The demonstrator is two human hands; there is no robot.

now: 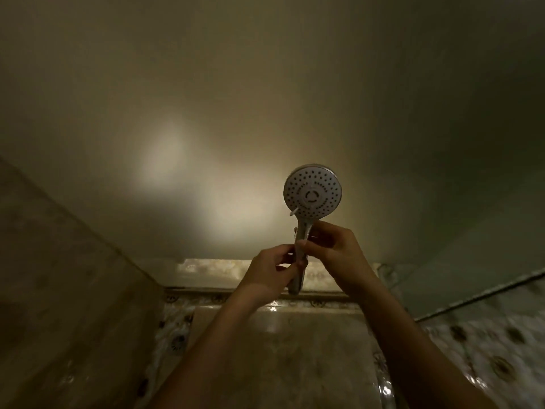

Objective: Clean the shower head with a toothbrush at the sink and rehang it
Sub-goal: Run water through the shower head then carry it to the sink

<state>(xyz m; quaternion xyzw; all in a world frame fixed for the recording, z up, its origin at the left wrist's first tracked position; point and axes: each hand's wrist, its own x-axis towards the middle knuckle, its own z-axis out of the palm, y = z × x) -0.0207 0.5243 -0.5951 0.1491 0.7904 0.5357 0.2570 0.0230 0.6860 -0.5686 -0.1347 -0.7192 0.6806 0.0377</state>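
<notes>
Hands reach up together in a dim, yellowish room, both meeting on one shower head (pixel 312 191). It stands upright, well above the arms. Its round white face is turned toward the camera and shows rings of small dark nozzle holes around a central disc. A short lever (pixel 292 213) juts from the lower left edge of the face.

The handle (pixel 301 235) runs straight down from the face into the grip of both hands. The left hand (pixel 272 271) comes in from the left, fingers curled, thumb and forefinger pinching the middle of the handle. The right hand (pixel 339 250) closes on the handle from the right and slightly higher, fingers bent round it, with the thumb tip lying on the front. The two thumbs nearly touch. The bottom end of the handle shows just below the left hand. Whether it sits in a wall holder cannot be told, as the hands cover that part.

Behind the shower head spreads a plain ceiling (pixel 265 69) with a soft patch of light (pixel 165 156) on it. A flat brownish wall (pixel 73 276) fills the lower left, and glossy patterned tiles (pixel 486 349) line the lower right.
</notes>
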